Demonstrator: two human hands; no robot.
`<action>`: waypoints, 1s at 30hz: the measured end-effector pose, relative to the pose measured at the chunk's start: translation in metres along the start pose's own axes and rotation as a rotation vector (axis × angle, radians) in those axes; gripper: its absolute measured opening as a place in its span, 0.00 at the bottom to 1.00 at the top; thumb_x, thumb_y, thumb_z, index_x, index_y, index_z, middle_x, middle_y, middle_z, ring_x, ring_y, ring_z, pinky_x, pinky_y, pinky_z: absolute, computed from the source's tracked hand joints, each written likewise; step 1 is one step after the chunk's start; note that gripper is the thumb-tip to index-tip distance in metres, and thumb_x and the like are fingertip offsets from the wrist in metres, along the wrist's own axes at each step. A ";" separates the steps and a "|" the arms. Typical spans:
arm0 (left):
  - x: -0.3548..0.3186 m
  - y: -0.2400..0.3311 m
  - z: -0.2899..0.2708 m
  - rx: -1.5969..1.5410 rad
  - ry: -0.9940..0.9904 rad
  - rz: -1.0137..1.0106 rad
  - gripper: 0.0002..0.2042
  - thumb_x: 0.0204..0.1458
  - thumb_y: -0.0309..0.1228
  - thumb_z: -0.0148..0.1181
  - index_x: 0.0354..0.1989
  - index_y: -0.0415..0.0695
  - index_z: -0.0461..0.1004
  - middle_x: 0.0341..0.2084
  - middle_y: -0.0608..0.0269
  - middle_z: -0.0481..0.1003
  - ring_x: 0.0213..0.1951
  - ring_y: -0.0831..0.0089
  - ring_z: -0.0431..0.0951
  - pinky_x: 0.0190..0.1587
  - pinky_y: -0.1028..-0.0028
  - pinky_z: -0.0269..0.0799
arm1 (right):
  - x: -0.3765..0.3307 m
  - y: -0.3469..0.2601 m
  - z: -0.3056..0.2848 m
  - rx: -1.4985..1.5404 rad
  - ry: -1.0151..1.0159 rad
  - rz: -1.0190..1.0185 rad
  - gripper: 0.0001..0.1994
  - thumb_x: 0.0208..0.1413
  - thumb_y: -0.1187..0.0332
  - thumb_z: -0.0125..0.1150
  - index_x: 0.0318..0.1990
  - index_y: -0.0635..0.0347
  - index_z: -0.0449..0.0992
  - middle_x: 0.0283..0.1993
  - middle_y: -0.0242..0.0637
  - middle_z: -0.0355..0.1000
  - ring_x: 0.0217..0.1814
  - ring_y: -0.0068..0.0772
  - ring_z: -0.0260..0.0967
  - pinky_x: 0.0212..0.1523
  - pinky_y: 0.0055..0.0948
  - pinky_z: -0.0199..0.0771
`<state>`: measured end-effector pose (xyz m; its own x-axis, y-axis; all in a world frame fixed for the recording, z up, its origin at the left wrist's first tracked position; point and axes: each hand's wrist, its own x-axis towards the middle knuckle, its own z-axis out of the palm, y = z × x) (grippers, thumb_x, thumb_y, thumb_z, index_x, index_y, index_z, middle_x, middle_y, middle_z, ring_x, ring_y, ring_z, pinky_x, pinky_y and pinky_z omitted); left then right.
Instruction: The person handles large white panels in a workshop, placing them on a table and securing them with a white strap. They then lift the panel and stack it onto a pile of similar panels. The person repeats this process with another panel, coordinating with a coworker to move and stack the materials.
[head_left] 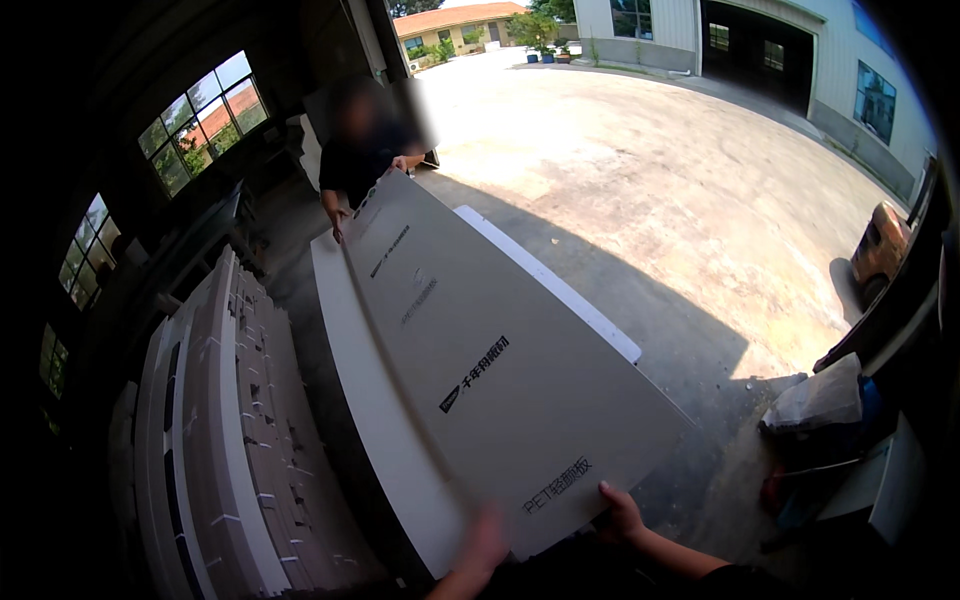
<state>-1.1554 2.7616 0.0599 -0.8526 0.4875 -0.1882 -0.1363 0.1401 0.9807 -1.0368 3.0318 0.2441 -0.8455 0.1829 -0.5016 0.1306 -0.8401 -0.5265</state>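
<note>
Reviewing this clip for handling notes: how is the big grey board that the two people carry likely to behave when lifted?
The grey board looks fairly stiff: it spans flat between the left hand, the right hand and the co-worker at the far end. It is probably unwieldy, since two people hold it. Its smooth face may be slippery.

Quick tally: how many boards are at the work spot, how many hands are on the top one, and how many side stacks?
Grey board on top: 1
White boards beneath: at least 1
Hands on the top board: 4 (left hand, right hand, co-worker's hands)
Side stack of boards: 1
Total: 7
</note>
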 end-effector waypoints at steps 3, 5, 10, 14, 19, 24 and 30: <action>0.015 -0.004 0.027 -0.347 0.025 -0.089 0.14 0.63 0.30 0.47 0.53 0.39 0.70 0.49 0.51 0.71 0.54 0.57 0.70 0.61 0.59 0.65 | 0.003 0.010 -0.011 0.097 0.008 -0.023 0.28 0.62 0.57 0.59 0.65 0.60 0.61 0.63 0.45 0.65 0.66 0.51 0.61 0.68 0.52 0.57; 0.022 0.006 0.035 -0.256 -0.002 -0.083 0.13 0.69 0.36 0.46 0.50 0.41 0.72 0.45 0.59 0.73 0.49 0.66 0.72 0.58 0.63 0.67 | 0.006 0.012 -0.011 0.238 0.062 -0.002 0.25 0.64 0.59 0.58 0.64 0.60 0.63 0.63 0.43 0.66 0.66 0.49 0.62 0.69 0.52 0.57; 0.030 0.165 0.073 0.103 -0.149 -0.191 0.15 0.68 0.37 0.48 0.52 0.36 0.70 0.45 0.57 0.75 0.48 0.67 0.74 0.56 0.66 0.69 | 0.023 -0.025 -0.026 0.281 0.150 -0.115 0.27 0.69 0.49 0.46 0.67 0.57 0.62 0.68 0.43 0.62 0.71 0.51 0.57 0.73 0.56 0.50; 0.016 0.225 0.092 0.183 -0.169 -0.145 0.19 0.64 0.40 0.52 0.52 0.35 0.70 0.47 0.43 0.75 0.47 0.52 0.77 0.50 0.60 0.71 | 0.046 -0.071 -0.050 0.341 0.167 -0.192 0.27 0.69 0.48 0.47 0.66 0.57 0.64 0.66 0.41 0.66 0.69 0.48 0.61 0.71 0.54 0.57; -0.019 0.158 0.004 1.293 0.262 0.152 0.36 0.49 0.41 0.68 0.63 0.34 0.62 0.64 0.36 0.61 0.67 0.43 0.59 0.68 0.56 0.57 | 0.091 -0.111 -0.110 0.367 0.217 -0.214 0.26 0.68 0.50 0.50 0.64 0.58 0.66 0.64 0.41 0.69 0.65 0.48 0.66 0.67 0.55 0.63; -0.101 0.063 -0.070 0.703 0.722 -0.167 0.36 0.54 0.35 0.66 0.67 0.33 0.54 0.65 0.41 0.61 0.66 0.50 0.61 0.67 0.57 0.57 | 0.138 -0.114 -0.146 0.403 0.341 -0.190 0.25 0.67 0.51 0.53 0.63 0.58 0.68 0.62 0.41 0.71 0.63 0.47 0.68 0.65 0.54 0.67; -0.114 0.063 -0.064 0.105 0.797 -0.349 0.28 0.62 0.34 0.59 0.66 0.36 0.56 0.57 0.51 0.69 0.58 0.61 0.70 0.62 0.63 0.63 | 0.200 -0.072 -0.197 0.346 0.493 -0.110 0.24 0.65 0.50 0.57 0.60 0.58 0.71 0.61 0.39 0.73 0.63 0.46 0.69 0.65 0.54 0.66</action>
<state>-1.0992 2.6602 0.1466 -0.8748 -0.3402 -0.3450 -0.4416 0.2668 0.8566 -1.1134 3.2297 0.0463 -0.4945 0.4236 -0.7590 -0.1899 -0.9048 -0.3812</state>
